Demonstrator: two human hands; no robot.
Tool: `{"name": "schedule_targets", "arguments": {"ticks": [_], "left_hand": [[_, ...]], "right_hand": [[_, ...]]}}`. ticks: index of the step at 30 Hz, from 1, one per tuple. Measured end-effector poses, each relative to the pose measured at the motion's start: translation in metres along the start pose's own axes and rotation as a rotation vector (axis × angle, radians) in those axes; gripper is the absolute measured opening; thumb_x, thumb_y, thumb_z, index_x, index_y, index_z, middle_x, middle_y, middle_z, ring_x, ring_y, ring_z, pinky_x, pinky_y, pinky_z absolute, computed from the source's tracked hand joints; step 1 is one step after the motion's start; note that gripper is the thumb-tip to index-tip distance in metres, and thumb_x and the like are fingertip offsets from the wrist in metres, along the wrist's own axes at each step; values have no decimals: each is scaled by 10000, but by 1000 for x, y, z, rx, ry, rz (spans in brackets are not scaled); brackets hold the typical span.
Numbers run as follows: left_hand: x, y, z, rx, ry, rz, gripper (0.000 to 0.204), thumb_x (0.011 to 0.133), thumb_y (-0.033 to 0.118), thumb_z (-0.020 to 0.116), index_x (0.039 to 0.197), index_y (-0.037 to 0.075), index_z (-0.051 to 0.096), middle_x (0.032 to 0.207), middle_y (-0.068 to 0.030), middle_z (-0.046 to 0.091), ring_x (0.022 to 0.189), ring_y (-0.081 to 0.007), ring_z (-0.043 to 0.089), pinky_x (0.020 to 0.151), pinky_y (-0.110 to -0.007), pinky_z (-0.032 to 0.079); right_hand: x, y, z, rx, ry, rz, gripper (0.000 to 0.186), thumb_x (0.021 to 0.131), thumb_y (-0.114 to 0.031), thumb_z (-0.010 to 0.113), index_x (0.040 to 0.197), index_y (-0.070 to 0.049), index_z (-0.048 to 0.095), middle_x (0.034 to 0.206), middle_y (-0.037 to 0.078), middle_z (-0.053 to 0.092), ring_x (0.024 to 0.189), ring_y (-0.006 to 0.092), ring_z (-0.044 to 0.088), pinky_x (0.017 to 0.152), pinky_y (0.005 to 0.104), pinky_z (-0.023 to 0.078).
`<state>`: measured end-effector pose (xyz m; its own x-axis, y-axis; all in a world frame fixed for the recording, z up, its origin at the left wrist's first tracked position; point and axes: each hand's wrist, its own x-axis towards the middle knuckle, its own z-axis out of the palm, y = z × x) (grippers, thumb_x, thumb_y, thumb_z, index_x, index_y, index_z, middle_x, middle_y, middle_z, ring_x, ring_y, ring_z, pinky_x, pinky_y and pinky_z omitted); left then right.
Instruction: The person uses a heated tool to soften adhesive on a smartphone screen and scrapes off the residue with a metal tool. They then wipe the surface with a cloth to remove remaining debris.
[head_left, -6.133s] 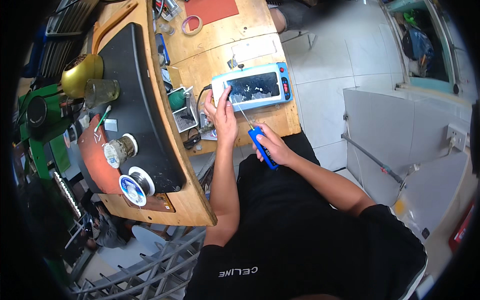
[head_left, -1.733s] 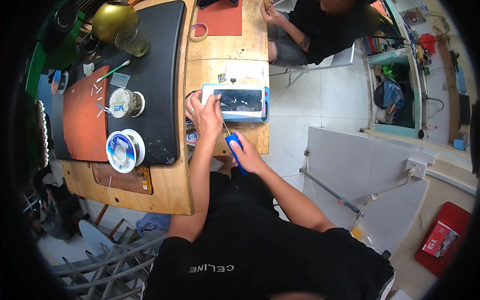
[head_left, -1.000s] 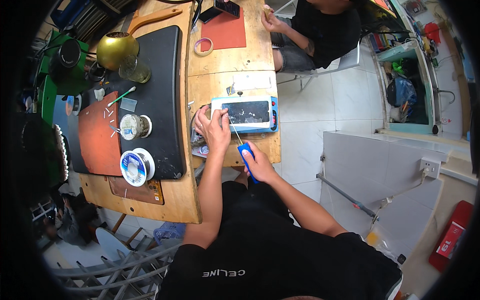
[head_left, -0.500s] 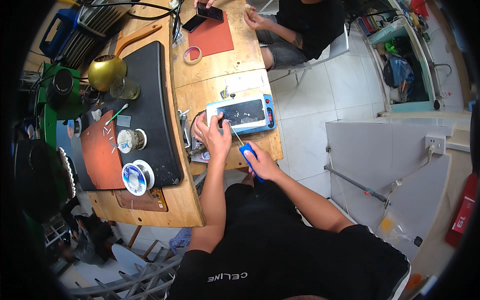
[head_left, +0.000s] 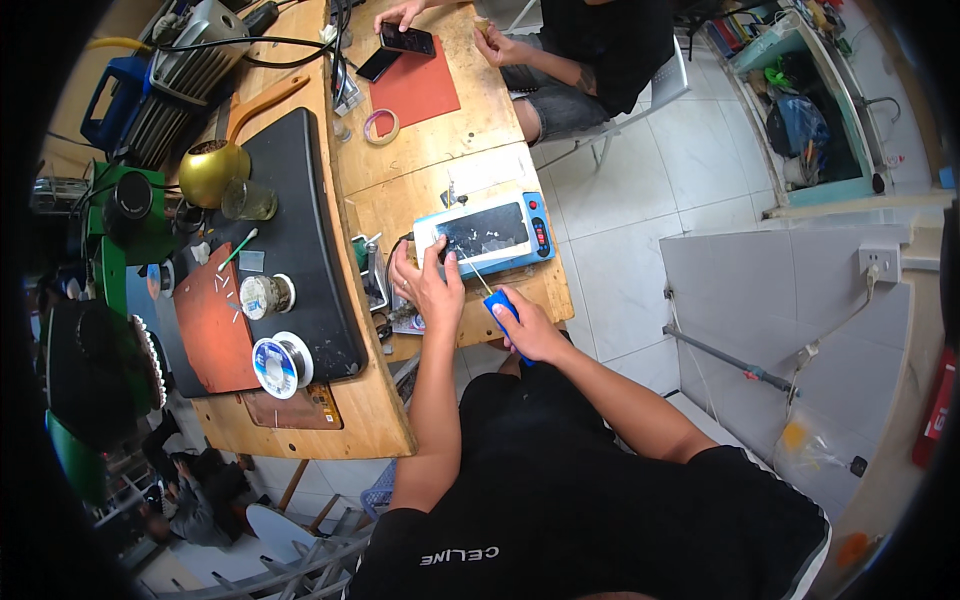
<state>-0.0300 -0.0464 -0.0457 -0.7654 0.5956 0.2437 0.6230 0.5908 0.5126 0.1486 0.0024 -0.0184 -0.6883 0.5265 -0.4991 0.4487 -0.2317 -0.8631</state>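
Observation:
A blue and white box-shaped device (head_left: 541, 232) with red buttons at its right end sits on the wooden bench. On its top lies a dark rectangular panel, like a phone screen (head_left: 490, 229), with pale flakes on it. My left hand (head_left: 436, 294) rests at the panel's near left corner, fingers apart, fingertips pressing on it. My right hand (head_left: 532, 330) is closed round the blue handle (head_left: 499, 306) of a thin-shafted tool, like a screwdriver. Its metal shaft slants up to the panel's near edge beside my left thumb; the exact tip is too small to make out.
A black mat (head_left: 305, 180) on the left bench carries solder spools (head_left: 282, 364), a gold pot (head_left: 213, 172), a glass (head_left: 249, 200) and an orange pad (head_left: 212, 325). Across the bench, another person's hand (head_left: 402, 14) touches a phone (head_left: 407, 38) by a tape roll (head_left: 381, 126).
The whole view has shifted slightly. My hands keep nearly the same hold and place; the tool's shaft still meets the panel's near edge. The other person's hand reaches further over their phone.

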Motion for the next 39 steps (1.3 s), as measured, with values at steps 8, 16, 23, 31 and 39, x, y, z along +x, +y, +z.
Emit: {"name": "schedule_targets", "arguments": {"ticks": [8, 16, 23, 31, 39], "left_hand": [[12, 6, 8, -16, 10, -73, 170, 939, 275, 756, 1080, 183, 734, 1451, -214, 458, 1406, -420, 366, 1163, -614, 237], [7, 2, 9, -24, 14, -74, 173, 950, 276, 740, 1109, 208, 741, 1463, -212, 452, 1412, -423, 361, 1161, -612, 237], [4, 0, 4, -20, -16, -73, 186, 955, 263, 722, 1136, 224, 745, 1481, -224, 443, 1422, -431, 355, 1166, -612, 232], [14, 3, 7, -3, 0, -58, 204, 949, 313, 746, 1094, 170, 732, 1426, -223, 468, 1381, -425, 380, 1155, -612, 240], [8, 8, -1, 43, -69, -24, 396, 878, 409, 826, 1189, 188, 720, 1439, -200, 448, 1404, -422, 350, 1161, -616, 221]], "right_hand": [[1, 3, 3, 25, -6, 22, 483, 1097, -306, 523, 1491, -35, 453, 839, 130, 677, 591, 199, 678, 596, 371, 561], [1, -4, 2, -3, -24, 17, 493, 1098, -313, 521, 1494, -29, 445, 835, 142, 672, 601, 215, 686, 616, 389, 566], [6, -4, 4, -1, -22, 6, 494, 1090, -312, 529, 1481, -20, 450, 848, 189, 695, 616, 275, 700, 659, 440, 566], [3, 1, -1, -16, 29, -17, 481, 1091, -303, 531, 1469, -15, 461, 828, 192, 689, 627, 288, 702, 667, 443, 561], [-7, 4, -8, -34, 23, -16, 503, 1094, -300, 534, 1491, -2, 452, 806, 168, 684, 615, 248, 698, 638, 410, 561]]}}
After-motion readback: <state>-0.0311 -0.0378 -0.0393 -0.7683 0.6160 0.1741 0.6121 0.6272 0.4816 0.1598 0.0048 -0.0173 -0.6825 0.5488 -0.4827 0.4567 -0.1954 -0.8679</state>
